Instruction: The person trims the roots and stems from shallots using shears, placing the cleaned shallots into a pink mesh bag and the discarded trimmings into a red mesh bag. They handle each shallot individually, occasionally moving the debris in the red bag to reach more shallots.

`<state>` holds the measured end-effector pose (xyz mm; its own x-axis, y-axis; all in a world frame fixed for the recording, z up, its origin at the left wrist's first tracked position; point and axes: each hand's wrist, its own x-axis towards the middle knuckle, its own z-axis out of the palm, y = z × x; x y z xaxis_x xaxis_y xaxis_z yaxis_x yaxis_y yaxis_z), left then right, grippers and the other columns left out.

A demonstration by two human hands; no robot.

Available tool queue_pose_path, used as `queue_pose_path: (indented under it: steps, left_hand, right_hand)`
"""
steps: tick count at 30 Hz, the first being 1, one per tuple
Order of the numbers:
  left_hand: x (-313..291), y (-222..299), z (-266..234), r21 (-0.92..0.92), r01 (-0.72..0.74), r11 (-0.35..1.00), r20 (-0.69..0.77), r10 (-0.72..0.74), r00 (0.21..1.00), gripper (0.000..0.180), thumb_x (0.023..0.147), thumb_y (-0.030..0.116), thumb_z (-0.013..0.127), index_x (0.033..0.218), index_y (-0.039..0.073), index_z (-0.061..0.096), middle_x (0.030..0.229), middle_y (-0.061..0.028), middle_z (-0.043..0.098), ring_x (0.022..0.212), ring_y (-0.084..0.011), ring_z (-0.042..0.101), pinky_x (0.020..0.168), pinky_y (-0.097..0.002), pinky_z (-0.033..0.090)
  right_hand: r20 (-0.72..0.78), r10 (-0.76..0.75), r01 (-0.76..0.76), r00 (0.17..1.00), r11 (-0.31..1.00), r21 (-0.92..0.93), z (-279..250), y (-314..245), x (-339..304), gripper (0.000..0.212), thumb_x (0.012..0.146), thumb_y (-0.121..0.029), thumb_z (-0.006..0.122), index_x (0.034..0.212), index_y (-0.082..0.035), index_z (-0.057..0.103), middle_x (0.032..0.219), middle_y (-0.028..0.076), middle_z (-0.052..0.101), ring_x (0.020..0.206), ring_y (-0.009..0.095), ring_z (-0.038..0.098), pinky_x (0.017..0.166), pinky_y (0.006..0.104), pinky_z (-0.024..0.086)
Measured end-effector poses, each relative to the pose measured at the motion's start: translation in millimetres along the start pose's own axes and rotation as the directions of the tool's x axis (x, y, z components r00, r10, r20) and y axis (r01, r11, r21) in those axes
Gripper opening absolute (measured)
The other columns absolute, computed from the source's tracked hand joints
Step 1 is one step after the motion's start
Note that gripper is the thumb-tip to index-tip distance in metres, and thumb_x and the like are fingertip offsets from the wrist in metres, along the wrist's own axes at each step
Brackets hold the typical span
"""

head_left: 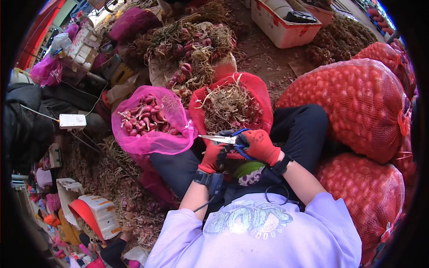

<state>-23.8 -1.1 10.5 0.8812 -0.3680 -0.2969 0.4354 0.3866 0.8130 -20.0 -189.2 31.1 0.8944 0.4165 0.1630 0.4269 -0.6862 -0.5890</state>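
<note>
Both of my hands wear red and black gloves and are close together above my lap. My right hand [263, 146] is closed on the blue handles of a pair of scissors [223, 139], whose blades point left across the top of my left hand [213, 154]. The left fingers are curled, and what they hold, if anything, is hidden. Just beyond the hands, a red mesh bag [196, 111] stands open, filled with dry stalks and trimmings [230, 105]. To its left, an open pink mesh bag [167, 142] holds trimmed shallots [145, 115].
Big red mesh sacks [344, 100] packed with round bulbs crowd my right side. Ahead lies a heap of shallots with dry stalks [192, 49]. A white foam box with red tape [286, 27] stands farther off. A cabled white power strip [72, 121] is at the left.
</note>
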Motion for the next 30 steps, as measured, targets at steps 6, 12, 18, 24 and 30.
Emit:
queue_pose_path:
  steps: [6, 12, 18, 24, 30]
  left_hand:
    - [0, -3, 7, 0.154, -0.019, 0.988, -0.030, 0.024, 0.999, 0.022, 0.089, 0.016, 0.055, 0.106, 0.002, 0.056, 0.083, 0.0024, 0.059, 0.070, -0.0033, 0.053, 0.060, -0.0175, 0.042]
    - [4, -8, -2, -0.037, 0.061, 0.997, -0.103, -0.064, 0.993, 0.019, 0.085, 0.005, 0.058, 0.103, 0.000, 0.057, 0.089, -0.0047, 0.062, 0.074, -0.0089, 0.058, 0.064, -0.0228, 0.049]
    - [10, -25, -20, 0.125, -0.065, 0.990, 0.025, 0.063, 0.998, 0.015, 0.086, 0.006, 0.055, 0.099, -0.001, 0.056, 0.084, -0.0013, 0.060, 0.072, -0.0074, 0.056, 0.061, -0.0218, 0.046]
    - [-3, -1, 3, -0.026, -0.086, 0.996, 0.064, 0.087, 0.994, 0.017, 0.089, 0.009, 0.053, 0.104, 0.003, 0.057, 0.085, 0.0020, 0.059, 0.070, -0.0032, 0.053, 0.057, -0.0169, 0.042]
    - [-3, 1, 6, -0.118, -0.090, 0.989, -0.032, 0.087, 0.996, 0.019, 0.092, 0.016, 0.051, 0.105, 0.004, 0.057, 0.080, 0.0036, 0.059, 0.061, -0.0019, 0.051, 0.053, -0.0155, 0.040]
  right_hand:
    - [-0.074, 0.233, -0.222, 0.970, 0.966, 0.133, 8, 12, 5, 0.029, 0.070, -0.029, 0.067, 0.085, -0.005, 0.061, 0.078, 0.013, 0.063, 0.072, 0.029, 0.062, 0.062, 0.0370, 0.048]
    - [0.103, 0.255, -0.269, 0.961, 0.786, 0.556, -2, 0, 1, 0.023, 0.073, -0.021, 0.066, 0.086, -0.002, 0.061, 0.078, 0.016, 0.063, 0.073, 0.030, 0.063, 0.064, 0.0353, 0.048]
    - [0.026, 0.020, -0.017, 0.999, 0.995, -0.095, -5, -15, 0, 0.034, 0.073, -0.032, 0.067, 0.089, -0.003, 0.060, 0.078, 0.015, 0.063, 0.073, 0.032, 0.062, 0.064, 0.0380, 0.048]
    - [-0.116, 0.163, -0.156, 0.980, 0.985, 0.066, -19, -23, 12, 0.027, 0.077, -0.029, 0.063, 0.087, -0.004, 0.061, 0.079, 0.017, 0.063, 0.073, 0.032, 0.062, 0.063, 0.0400, 0.047]
    - [0.012, 0.248, -0.233, 0.969, 0.893, 0.384, -31, -26, 15, 0.024, 0.077, -0.025, 0.063, 0.085, -0.002, 0.062, 0.077, 0.017, 0.062, 0.071, 0.032, 0.061, 0.062, 0.0372, 0.045]
